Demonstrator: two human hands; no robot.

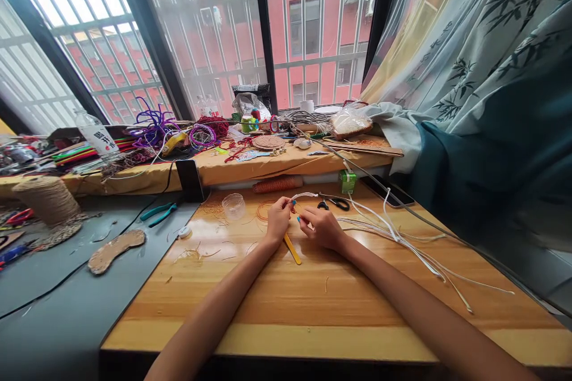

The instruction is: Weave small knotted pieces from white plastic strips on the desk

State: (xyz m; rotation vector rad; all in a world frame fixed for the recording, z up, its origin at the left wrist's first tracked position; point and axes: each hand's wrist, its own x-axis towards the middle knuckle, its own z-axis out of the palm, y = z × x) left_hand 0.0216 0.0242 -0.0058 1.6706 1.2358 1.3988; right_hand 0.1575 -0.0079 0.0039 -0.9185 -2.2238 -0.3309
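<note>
My left hand (277, 219) is closed in a pinch on the end of a white cord (305, 195) that arcs up and to the right above the wooden table (286, 309). My right hand (322, 227) is closed beside it, fingertips meeting the left hand's at the cord end; what it grips is too small to name. A yellow flat stick (292, 249) lies on the table just under both hands. Black-handled scissors (335, 203) lie right behind my right hand. A small clear plastic cup (233, 206) stands to the left of my left hand.
Long white strands (402, 241) trail across the table's right side. A phone (393, 193) lies at the back right. Teal pliers (158, 212), a twine spool (46, 199) and a cardboard cutout (115, 249) sit on the grey mat at left. The windowsill (223, 166) is crowded with craft supplies.
</note>
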